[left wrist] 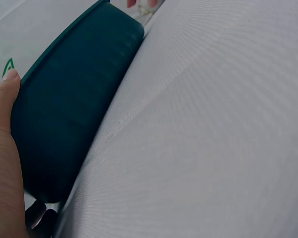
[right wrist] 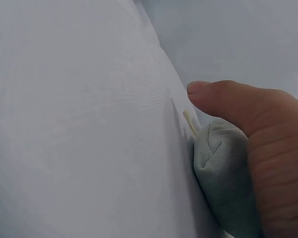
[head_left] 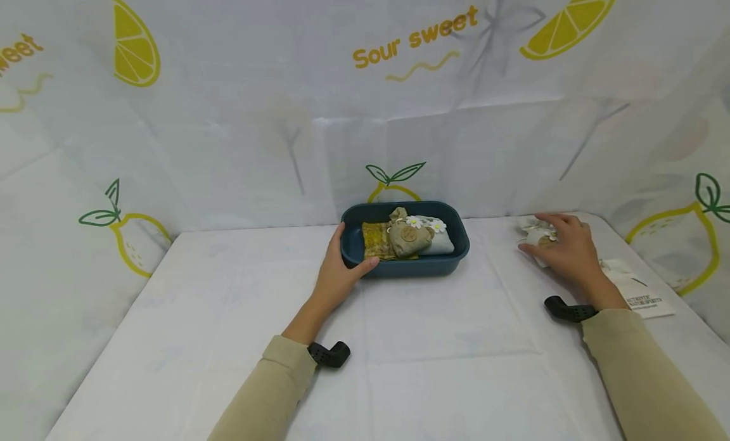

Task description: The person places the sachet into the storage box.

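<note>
My left hand (head_left: 336,271) grips the left end of a dark teal plastic container (head_left: 410,269), thumb on the front wall and fingers round the end. Inside lie a yellow-brown patterned cloth pouch (head_left: 374,241), a beige drawstring sachet (head_left: 408,239) with a round button-like piece, and a pale blue sachet (head_left: 442,243) with white daisies. At the back right, my right hand (head_left: 573,251) is spread over a small pale sachet (head_left: 531,236) with flower trim. The right wrist view has the thumb straight, above the grey-green fabric of this sachet (right wrist: 223,168); the other fingers are hidden there.
A flat white cloth piece (head_left: 647,298) with dark printing lies under and beside the right wrist. White cloth covers the table (head_left: 433,365). Behind it hangs a lemon-printed curtain (head_left: 239,143), close to the container's back side.
</note>
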Available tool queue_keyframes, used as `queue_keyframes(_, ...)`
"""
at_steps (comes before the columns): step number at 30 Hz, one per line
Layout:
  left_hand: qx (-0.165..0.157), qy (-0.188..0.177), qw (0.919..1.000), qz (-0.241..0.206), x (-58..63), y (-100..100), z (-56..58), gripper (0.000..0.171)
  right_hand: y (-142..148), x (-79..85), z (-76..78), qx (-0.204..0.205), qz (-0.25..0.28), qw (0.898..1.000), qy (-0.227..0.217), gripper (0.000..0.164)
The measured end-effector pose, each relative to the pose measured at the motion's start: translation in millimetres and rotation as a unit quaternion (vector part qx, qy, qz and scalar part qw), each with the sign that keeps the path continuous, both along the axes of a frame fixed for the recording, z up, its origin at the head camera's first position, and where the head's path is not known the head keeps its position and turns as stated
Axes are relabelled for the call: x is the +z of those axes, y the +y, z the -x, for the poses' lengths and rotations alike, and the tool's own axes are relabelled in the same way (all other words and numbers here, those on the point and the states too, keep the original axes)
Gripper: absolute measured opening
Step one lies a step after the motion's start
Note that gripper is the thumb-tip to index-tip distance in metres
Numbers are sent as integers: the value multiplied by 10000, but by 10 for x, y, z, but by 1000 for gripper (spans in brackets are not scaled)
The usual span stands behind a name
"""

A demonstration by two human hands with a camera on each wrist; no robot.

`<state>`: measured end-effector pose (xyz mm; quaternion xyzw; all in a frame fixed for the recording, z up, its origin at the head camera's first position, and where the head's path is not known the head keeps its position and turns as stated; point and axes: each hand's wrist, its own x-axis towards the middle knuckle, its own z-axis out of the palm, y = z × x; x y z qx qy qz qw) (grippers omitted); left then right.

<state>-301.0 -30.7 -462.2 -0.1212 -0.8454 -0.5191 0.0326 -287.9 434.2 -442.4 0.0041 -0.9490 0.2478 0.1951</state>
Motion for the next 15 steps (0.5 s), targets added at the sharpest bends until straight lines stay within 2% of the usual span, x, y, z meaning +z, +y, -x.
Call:
queue_keyframes(6,4,-40,10000,7,15,-1,-5,109,-7,-4,-19,411,-198,9988,-172,79)
queue_keyframes(10,-5,-33,10000,3,10,-4,-1,110,-21,1,-37,379,-363,9981,-337,77)
queue_keyframes(15,0,-14,10000,-10,-2,-4,4,111,-31,-2,-54,307,-365,9984,-289,69)
